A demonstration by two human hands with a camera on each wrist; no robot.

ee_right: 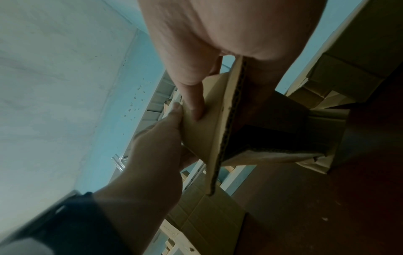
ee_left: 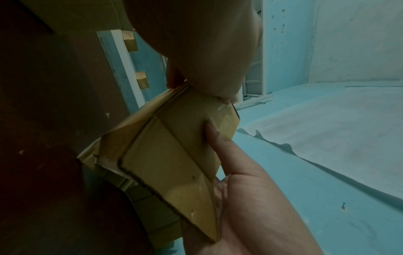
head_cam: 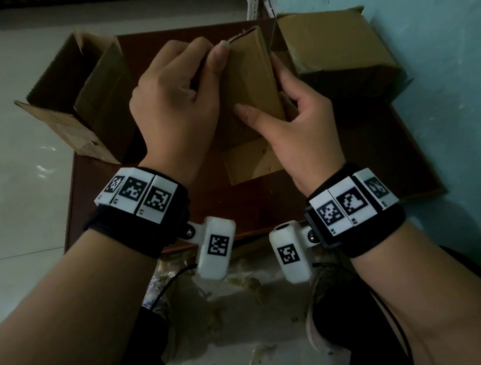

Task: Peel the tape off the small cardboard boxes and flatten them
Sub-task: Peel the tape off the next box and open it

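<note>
Cardboard box (head_cam: 251, 78) stands tilted on end between my hands, long axis running away from me. My left hand (head_cam: 174, 105) pinches its far top corner; my right hand (head_cam: 297, 131) grips the near side, fingers curled round it.

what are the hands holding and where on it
Both hold one small cardboard box: left hand pinches its top far edge, right hand grips its lower side.

The left hand (head_cam: 173, 99) hid the box's (head_cam: 250, 85) left side; tape on it could not be made out.
</note>
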